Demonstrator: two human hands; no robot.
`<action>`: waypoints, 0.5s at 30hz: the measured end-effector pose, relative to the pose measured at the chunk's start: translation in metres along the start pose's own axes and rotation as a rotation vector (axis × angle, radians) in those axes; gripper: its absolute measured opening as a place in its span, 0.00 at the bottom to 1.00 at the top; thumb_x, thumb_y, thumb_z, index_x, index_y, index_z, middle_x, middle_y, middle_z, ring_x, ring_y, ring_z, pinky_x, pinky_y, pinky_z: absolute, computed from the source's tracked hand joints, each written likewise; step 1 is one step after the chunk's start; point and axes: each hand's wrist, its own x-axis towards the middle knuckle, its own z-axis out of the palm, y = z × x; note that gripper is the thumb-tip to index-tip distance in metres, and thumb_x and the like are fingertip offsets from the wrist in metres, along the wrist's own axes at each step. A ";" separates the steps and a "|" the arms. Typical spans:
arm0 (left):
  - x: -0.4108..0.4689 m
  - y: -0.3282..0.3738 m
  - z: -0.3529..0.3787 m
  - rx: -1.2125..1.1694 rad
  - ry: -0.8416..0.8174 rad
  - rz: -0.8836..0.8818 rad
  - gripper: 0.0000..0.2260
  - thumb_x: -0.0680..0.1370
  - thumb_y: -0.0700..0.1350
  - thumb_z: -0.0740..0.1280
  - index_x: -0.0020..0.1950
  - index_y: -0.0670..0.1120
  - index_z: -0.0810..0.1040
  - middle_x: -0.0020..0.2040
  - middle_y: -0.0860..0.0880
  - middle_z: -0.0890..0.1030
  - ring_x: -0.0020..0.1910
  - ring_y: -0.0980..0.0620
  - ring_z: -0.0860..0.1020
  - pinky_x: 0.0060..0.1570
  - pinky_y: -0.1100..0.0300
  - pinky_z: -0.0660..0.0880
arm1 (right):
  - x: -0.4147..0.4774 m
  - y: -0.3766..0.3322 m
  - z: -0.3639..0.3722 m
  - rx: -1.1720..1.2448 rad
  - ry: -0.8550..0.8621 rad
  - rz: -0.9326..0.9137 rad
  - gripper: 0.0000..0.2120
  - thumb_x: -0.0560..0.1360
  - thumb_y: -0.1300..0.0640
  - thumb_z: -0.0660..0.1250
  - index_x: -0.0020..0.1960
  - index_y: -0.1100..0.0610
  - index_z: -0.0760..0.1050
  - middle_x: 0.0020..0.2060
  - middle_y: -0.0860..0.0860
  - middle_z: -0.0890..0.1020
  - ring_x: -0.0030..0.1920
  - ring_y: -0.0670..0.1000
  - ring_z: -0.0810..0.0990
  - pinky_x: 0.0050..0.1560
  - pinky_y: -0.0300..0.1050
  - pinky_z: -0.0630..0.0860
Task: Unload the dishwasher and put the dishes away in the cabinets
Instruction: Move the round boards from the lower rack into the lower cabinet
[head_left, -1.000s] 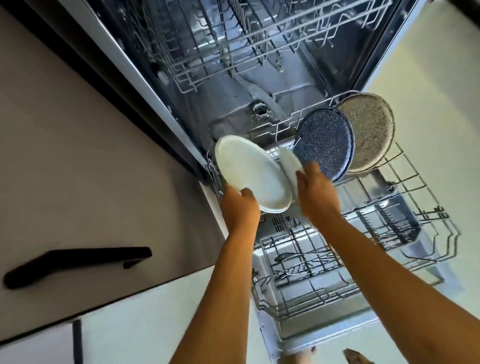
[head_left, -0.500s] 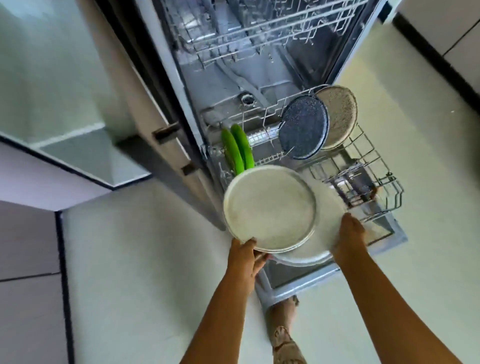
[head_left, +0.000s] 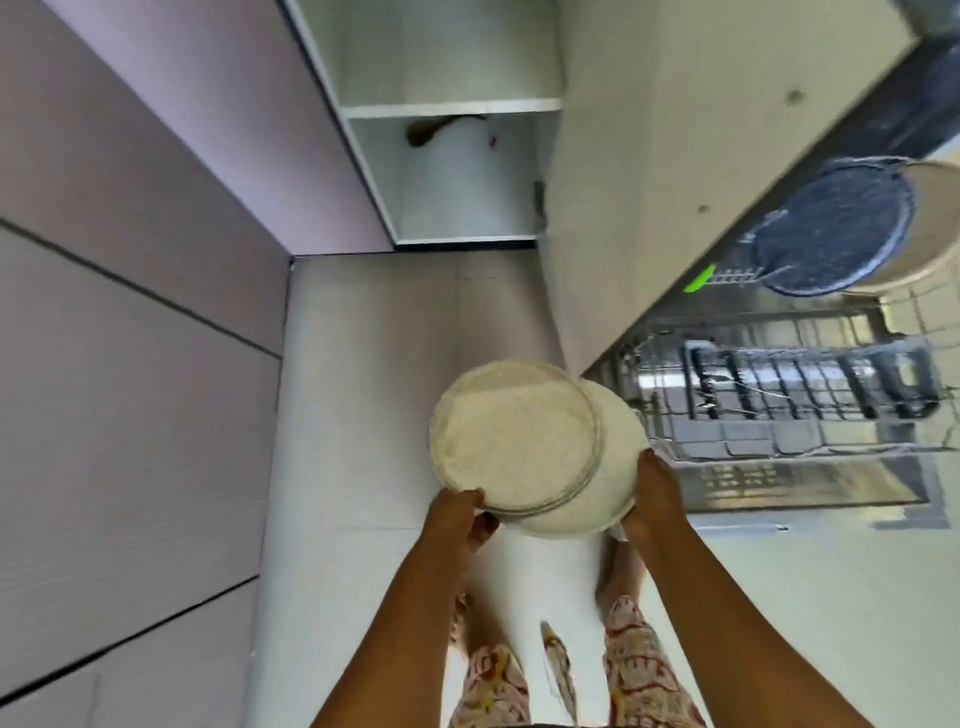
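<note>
Two overlapping white plates (head_left: 514, 447), left hand (head_left: 460, 514) and right hand (head_left: 657, 493) each gripping one; two racked plates (head_left: 831, 228).

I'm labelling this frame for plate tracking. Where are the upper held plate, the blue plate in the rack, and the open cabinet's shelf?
upper held plate (head_left: 514, 436), head view, centre of its face.
blue plate (head_left: 831, 228), head view, middle of its speckled face.
cabinet shelf (head_left: 452, 107), head view, front edge of the board.

We hold two pale plates over the floor: our left hand (head_left: 460, 517) grips the top plate (head_left: 514, 441) at its near rim, our right hand (head_left: 657, 493) the lower plate (head_left: 613, 467) at its right edge. Right, a blue plate (head_left: 831, 228) stands in the rack (head_left: 779, 395); far, a cabinet (head_left: 452, 106) stands open.
</note>
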 end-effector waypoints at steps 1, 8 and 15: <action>-0.002 0.013 -0.011 -0.017 0.000 0.023 0.18 0.78 0.32 0.60 0.68 0.40 0.68 0.45 0.43 0.76 0.41 0.46 0.75 0.40 0.57 0.77 | -0.007 -0.001 0.019 -0.001 -0.050 -0.016 0.13 0.81 0.54 0.57 0.61 0.58 0.74 0.54 0.56 0.78 0.53 0.57 0.78 0.61 0.56 0.73; -0.020 0.101 -0.068 -0.174 -0.025 0.204 0.18 0.79 0.32 0.58 0.68 0.39 0.69 0.51 0.43 0.77 0.44 0.48 0.76 0.51 0.56 0.74 | -0.052 -0.016 0.127 0.025 -0.279 -0.061 0.18 0.81 0.55 0.59 0.69 0.59 0.69 0.61 0.57 0.77 0.50 0.54 0.79 0.47 0.48 0.78; -0.041 0.163 -0.063 -0.238 -0.082 0.400 0.18 0.81 0.36 0.58 0.70 0.48 0.66 0.60 0.43 0.75 0.50 0.45 0.77 0.49 0.52 0.76 | -0.070 -0.042 0.179 0.173 -0.436 -0.085 0.13 0.80 0.57 0.59 0.65 0.56 0.68 0.57 0.56 0.77 0.52 0.54 0.78 0.45 0.49 0.80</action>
